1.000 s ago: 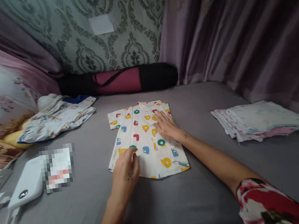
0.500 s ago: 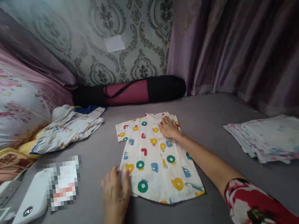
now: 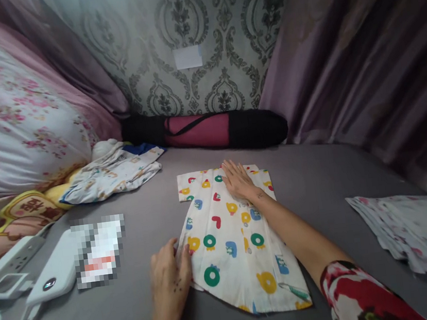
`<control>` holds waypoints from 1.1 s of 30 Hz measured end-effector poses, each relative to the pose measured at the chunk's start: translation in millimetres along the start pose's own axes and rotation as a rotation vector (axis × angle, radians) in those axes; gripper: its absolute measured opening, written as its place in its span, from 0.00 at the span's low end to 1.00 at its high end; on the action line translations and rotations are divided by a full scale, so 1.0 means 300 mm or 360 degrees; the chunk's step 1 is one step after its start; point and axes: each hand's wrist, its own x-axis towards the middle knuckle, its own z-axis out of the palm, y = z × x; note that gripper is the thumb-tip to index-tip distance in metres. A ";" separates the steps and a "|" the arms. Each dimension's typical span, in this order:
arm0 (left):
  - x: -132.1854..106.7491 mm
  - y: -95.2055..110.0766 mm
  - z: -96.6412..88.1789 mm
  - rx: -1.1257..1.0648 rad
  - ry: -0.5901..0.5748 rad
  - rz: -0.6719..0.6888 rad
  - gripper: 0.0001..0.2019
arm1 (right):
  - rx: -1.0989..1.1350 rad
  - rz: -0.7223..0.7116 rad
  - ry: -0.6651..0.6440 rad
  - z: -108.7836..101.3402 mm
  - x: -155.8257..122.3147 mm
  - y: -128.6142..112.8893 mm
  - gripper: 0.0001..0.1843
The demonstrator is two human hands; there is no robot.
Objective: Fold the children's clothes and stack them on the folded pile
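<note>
A small white shirt [image 3: 234,240] printed with coloured shapes lies flat on the grey bed sheet [image 3: 309,179]. My right hand [image 3: 237,181] rests flat and open on its upper part near the collar, fingers stretched out. My left hand [image 3: 170,279] lies open on the sheet with its fingertips touching the shirt's left lower edge. Neither hand grips anything.
A stack of folded cloths [image 3: 420,228] lies at the right. Crumpled printed clothes [image 3: 114,173] lie at the back left beside floral bedding [image 3: 11,128]. A white power bank [image 3: 54,273] and power strip [image 3: 8,263] sit at the left. A rolled pink-and-black mat bag [image 3: 210,129] lies against the wall.
My left hand slid off the shirt's lower middle to its left edge. My right hand moved up toward the collar. The view has shifted left and closer.
</note>
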 end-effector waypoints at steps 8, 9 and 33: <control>-0.007 0.018 -0.012 -0.0144 0.0046 -0.0064 0.22 | 0.0081 0.0153 -0.0428 0.010 0.061 -0.021 0.34; -0.006 0.022 -0.014 -0.0158 0.0055 -0.0060 0.22 | 0.0071 0.0157 -0.0435 0.003 0.067 -0.024 0.34; -0.020 0.029 -0.049 -0.0299 -0.0071 -0.0247 0.18 | 0.0036 0.0049 -0.0213 0.080 0.324 -0.428 0.19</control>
